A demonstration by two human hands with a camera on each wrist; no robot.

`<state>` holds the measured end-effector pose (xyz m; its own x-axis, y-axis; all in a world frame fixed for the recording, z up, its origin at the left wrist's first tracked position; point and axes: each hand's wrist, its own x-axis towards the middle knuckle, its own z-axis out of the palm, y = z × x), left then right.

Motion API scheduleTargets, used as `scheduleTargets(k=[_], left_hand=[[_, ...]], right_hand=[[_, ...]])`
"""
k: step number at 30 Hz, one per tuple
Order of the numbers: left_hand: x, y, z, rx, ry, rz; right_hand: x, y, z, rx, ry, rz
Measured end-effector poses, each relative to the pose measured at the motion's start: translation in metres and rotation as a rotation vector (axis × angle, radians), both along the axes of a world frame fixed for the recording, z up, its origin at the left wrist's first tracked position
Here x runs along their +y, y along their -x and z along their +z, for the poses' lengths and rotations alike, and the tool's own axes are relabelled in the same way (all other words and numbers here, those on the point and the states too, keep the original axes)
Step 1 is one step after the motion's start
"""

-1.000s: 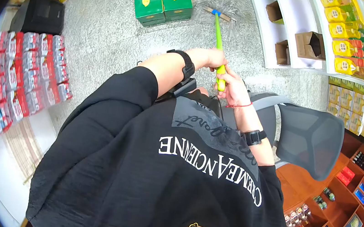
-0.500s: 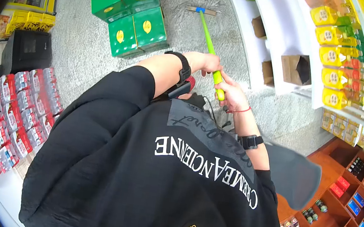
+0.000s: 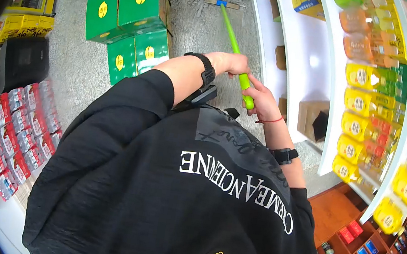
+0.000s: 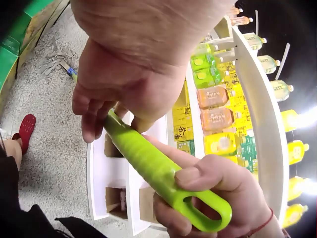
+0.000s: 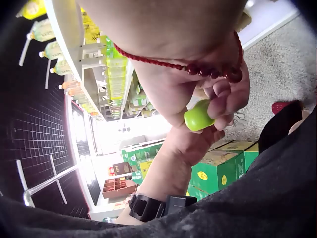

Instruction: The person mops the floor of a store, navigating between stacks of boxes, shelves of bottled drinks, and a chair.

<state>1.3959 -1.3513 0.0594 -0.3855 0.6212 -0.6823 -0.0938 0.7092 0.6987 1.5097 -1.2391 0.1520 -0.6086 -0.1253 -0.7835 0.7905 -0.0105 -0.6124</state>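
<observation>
A mop with a bright green handle slants away from the body. Its grey string head, with a blue clamp, lies spread on the floor at the top of the head view. My left hand grips the handle above the end grip, its fingers curled round it in the left wrist view. Lower down, my right hand, with a red bracelet, holds the ribbed end grip; its thumb lies along the top, close to the hanging hole. The grip's rounded tip pokes out of that hand in the right wrist view.
Stacked green cartons stand on the floor left of the mop. White shelving with drink bottles runs along the right. Red-and-clear packs and a black box are at the left. A red shoe shows below.
The view has shifted forward and turned: cartons and shelves now sit lower and closer, and the chair has left view. The mop head has moved up and left in view; both hands keep their hold.
</observation>
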Motion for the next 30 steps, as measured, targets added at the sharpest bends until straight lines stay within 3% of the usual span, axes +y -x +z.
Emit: scheduleTargets(k=[6, 7, 8, 14, 17, 21, 24, 26, 30], left_hand=[[0.005, 0.140, -0.002, 0.044, -0.081, 0.103], [0.008, 0.165, -0.001, 0.066, -0.056, 0.032], [0.009, 0.181, -0.002, 0.074, -0.028, -0.037], [0.009, 0.264, 0.017, 0.121, -0.047, 0.080], [0.016, 0.311, -0.010, 0.181, -0.087, 0.144], [0.015, 0.403, 0.013, 0.132, -0.022, 0.161], [0.017, 0.475, 0.004, 0.159, 0.029, 0.228], [0.013, 0.516, 0.003, 0.147, 0.010, 0.235], [0.006, 0.599, 0.010, 0.125, 0.051, 0.332]], right_hand=[[0.009, 0.137, 0.008, 0.030, -0.124, 0.055], [0.012, 0.159, 0.007, 0.045, -0.161, 0.093], [0.015, 0.179, 0.009, 0.034, -0.156, 0.107], [0.033, 0.279, 0.014, 0.131, -0.210, 0.262], [0.042, 0.337, 0.014, 0.097, -0.167, 0.305], [0.049, 0.431, 0.008, 0.134, -0.136, 0.337], [0.058, 0.514, -0.010, 0.200, -0.054, 0.382], [0.055, 0.562, -0.010, 0.207, -0.127, 0.439], [0.048, 0.658, -0.009, 0.159, 0.013, 0.429]])
